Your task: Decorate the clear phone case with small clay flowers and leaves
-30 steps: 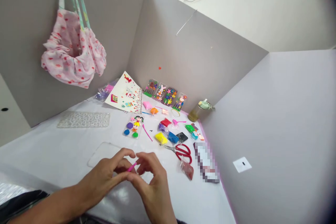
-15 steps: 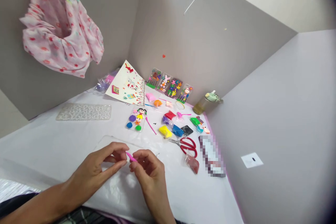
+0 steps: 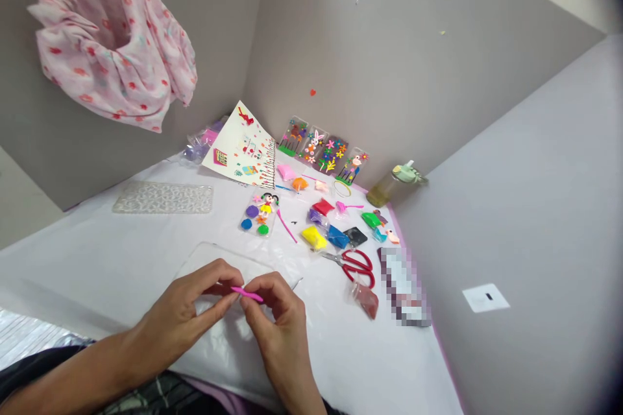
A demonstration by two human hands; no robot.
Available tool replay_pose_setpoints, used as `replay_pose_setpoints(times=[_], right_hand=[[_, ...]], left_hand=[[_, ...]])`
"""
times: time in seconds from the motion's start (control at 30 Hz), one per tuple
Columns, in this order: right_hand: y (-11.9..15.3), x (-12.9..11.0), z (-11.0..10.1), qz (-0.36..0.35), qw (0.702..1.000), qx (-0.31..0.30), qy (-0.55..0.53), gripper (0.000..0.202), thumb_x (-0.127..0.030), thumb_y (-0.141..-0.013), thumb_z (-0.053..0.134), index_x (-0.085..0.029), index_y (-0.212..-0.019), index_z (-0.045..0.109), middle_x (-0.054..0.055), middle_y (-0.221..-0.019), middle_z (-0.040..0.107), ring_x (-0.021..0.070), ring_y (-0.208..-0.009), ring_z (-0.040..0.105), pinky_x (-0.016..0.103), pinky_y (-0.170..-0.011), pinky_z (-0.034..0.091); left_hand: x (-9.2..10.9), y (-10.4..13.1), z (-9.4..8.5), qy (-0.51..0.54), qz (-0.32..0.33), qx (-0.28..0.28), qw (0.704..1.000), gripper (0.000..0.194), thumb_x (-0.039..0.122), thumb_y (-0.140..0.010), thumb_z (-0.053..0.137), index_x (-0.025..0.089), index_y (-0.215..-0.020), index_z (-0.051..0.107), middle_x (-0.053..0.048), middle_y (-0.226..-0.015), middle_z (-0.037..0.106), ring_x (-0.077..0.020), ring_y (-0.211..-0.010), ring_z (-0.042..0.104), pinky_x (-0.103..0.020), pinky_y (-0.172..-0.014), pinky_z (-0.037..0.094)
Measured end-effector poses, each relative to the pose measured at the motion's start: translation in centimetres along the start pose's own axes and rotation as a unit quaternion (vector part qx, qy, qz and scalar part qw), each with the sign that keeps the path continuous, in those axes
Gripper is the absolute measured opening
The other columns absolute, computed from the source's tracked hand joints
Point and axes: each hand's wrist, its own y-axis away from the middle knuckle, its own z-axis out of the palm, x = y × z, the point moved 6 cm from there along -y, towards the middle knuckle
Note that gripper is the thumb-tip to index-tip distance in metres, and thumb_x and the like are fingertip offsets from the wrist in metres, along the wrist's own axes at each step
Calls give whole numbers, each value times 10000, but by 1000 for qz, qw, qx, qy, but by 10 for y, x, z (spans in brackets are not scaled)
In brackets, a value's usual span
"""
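Observation:
A short, slim magenta strip is pinched between my hands above the table. It matches the colour of the pink modelling tools, but I cannot tell whether it is a tool or clay. My left hand grips its left end between thumb and fingertips. My right hand has thumb and forefinger closed around its right part. Beneath them lies a clear phone case, partly covered by my hands. Just past my right hand shows the thin metal tip of something.
Ahead lie a decorated case, a pink modelling tool, and clay packets, among them yellow and blue. Red-handled scissors and a brownish-red packet are to the right. A bottle stands by the wall; a patterned clear case lies left.
The magenta strip has turned to lie flatter, and more of it shows between my fingers. The camera view has shifted slightly; the things on the table look unmoved.

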Motion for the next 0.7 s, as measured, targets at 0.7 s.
replay_pose_setpoints(times=[0.7], right_hand=[[6,-13,6,-153,983,-1,99,174,-97,-987,680,-238,-985,782,34,-908,784,191,-833,756,278,-762,609]], left_hand=[[-1,1,-1,-64,6,-17,998,195,371,-1066,622,259,-934,711,10,-876,754,-207,-823,733,-253,-773,567]])
